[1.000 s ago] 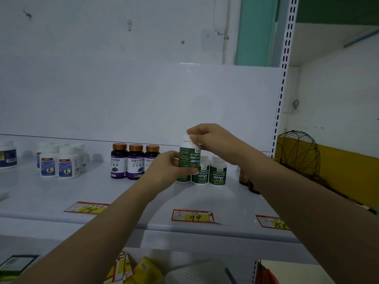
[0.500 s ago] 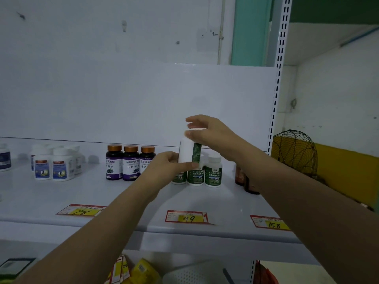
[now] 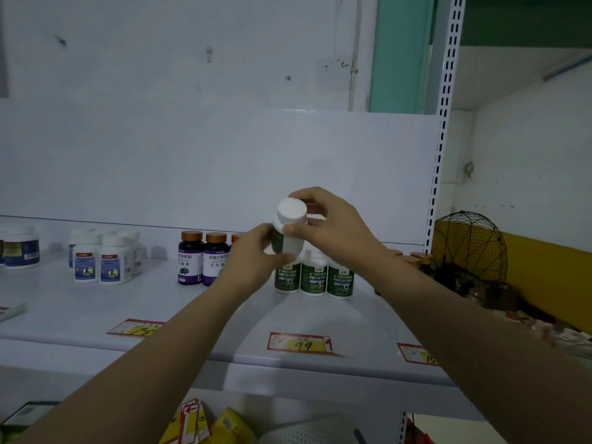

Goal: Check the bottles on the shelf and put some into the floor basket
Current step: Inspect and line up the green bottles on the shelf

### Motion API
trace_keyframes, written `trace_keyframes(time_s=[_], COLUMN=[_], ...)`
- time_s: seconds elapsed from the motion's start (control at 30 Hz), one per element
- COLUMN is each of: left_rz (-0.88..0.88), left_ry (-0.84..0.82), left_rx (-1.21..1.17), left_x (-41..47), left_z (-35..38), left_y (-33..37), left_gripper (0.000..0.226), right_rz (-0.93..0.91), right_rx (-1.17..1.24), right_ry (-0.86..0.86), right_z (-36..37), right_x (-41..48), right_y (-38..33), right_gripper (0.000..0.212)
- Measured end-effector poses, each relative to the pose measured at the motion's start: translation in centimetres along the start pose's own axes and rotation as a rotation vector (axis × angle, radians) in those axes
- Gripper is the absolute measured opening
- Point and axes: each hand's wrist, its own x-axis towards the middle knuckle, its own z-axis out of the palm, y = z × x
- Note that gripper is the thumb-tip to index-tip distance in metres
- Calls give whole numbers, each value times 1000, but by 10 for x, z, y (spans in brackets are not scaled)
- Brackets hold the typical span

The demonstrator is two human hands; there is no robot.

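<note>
At the left edge of the white shelf (image 3: 80, 315) stands a squat jar with a dark blue label (image 3: 20, 249). Just to its right, toward the back, is a cluster of white bottles with blue labels (image 3: 102, 265). A red-and-yellow price tag (image 3: 136, 328) lies flat near the front edge. Next come dark bottles with copper caps and purple labels (image 3: 203, 259), upright in a row, the rightmost partly hidden behind the left hand (image 3: 253, 256). That hand has its fingers curled round the lower body of the white-capped bottle (image 3: 290, 227). The bottle is held in the air above the middle of the shelf, clear of the surface and tilted so its cap faces the camera; a strip of green label shows on its left side. The right hand (image 3: 330, 227) grips the same bottle at the top, thumb under the cap's rim and fingers wrapped behind the cap. Below it in view, three green-labelled bottles (image 3: 314, 278) stand upright side by side, with a tag marked 99 (image 3: 301, 344) at the front edge before them. Near the right edge, behind the right forearm, are amber bottles with copper caps (image 3: 418, 257), and another tag (image 3: 416, 354) lies by the front right corner. Past the slotted upright (image 3: 445, 123) sits a black wire dome (image 3: 469, 248).
</note>
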Motion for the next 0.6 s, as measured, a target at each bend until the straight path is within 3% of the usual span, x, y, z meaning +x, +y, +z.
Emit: trace_keyframes(time_s=[0.17,0.3,0.37,0.47,0.6], left_rz=[229,250,235,208,-28], left_ry=[257,264,216,88,-155], left_rx=[-64,-62,-75,-111,-237], left_x=[4,4,4,5,4], left_z=[-8,-8,-11,-16,-19], left_y=[22,29,33,41,54], left_gripper=[49,53,50,44,39], right_rz=[-443,-510,-444,-167,256], right_rx=[-234,-268,-205,-40,119], right_ry=[261,307,250,143,14], right_z=[10,3,-4,-21,-41], right_x=[-20,-20,-17,2,30], right_y=[-2,-5,-16,-33,-41], right_gripper=[46,47,45,40,37])
